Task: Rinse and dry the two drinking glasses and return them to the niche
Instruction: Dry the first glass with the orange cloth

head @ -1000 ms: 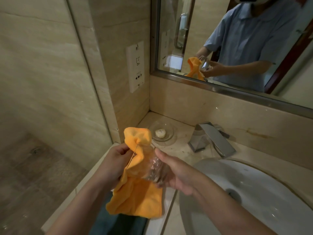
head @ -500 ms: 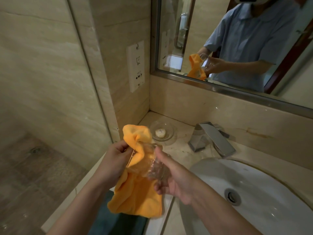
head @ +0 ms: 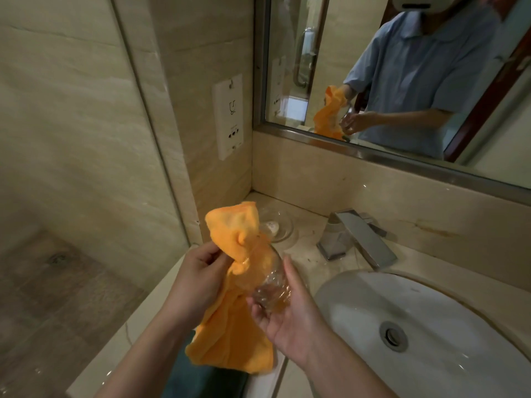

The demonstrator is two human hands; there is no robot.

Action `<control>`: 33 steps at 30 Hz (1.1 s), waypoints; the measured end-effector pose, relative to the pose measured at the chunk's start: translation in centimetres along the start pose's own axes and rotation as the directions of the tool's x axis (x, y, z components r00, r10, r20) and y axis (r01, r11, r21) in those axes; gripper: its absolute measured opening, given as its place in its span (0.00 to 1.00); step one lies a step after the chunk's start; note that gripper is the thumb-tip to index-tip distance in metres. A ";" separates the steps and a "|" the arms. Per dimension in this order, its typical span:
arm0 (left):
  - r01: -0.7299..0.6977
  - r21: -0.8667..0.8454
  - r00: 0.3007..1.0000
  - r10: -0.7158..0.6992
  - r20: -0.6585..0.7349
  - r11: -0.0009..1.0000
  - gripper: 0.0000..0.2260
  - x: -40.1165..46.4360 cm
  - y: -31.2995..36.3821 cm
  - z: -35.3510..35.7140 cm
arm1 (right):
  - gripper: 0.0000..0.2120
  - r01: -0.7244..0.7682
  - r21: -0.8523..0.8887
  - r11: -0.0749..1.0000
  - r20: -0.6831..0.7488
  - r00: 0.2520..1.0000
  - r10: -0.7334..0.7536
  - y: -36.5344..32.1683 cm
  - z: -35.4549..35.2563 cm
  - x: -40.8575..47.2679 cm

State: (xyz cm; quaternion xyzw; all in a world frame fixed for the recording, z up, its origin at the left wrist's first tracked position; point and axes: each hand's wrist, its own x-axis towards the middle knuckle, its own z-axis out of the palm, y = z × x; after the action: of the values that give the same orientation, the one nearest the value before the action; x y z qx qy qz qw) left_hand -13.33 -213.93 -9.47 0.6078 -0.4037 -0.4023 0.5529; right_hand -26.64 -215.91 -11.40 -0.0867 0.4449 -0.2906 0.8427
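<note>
above counter edge, left hand (head: 198, 280) pinches orange cloth (head: 230, 334), right hand (head: 287, 317) cradles glass (head: 273, 285)

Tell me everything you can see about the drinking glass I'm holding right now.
The drinking glass is clear, with a faceted, ribbed lower part near its base. It is held tilted in the air over the counter edge, left of the sink basin, its base toward the camera and its mouth pointing away. The right hand cups the base end with curled fingers. The orange cloth is stuffed into its mouth and shows through the wall; the left hand pinches the cloth beside the rim.
</note>
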 end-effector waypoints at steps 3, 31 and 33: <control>-0.008 0.053 0.999 0.006 0.033 0.999 0.14 -0.6 0.0 -0.3 | 0.29 0.181 0.017 0.983 -0.014 0.983 -0.180 -0.1 0.1 0.1; 0.415 -0.266 0.891 -0.329 0.314 0.870 0.15 -1.8 -0.3 -0.4 | 0.30 0.685 -0.616 0.390 0.409 0.700 -0.585 0.3 -0.7 0.2; 0.551 -0.396 0.828 -0.422 0.369 0.735 0.15 -1.7 -0.2 -0.2 | 0.34 0.722 -0.641 0.258 0.440 0.622 -0.647 0.4 -0.7 0.6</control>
State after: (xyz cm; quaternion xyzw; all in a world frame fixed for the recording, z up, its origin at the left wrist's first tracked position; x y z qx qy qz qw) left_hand -13.75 -212.23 -9.61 0.4768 -0.1819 -0.6963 0.5047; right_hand -26.76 -215.88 -12.42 -0.6352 0.4027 -0.3999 0.5240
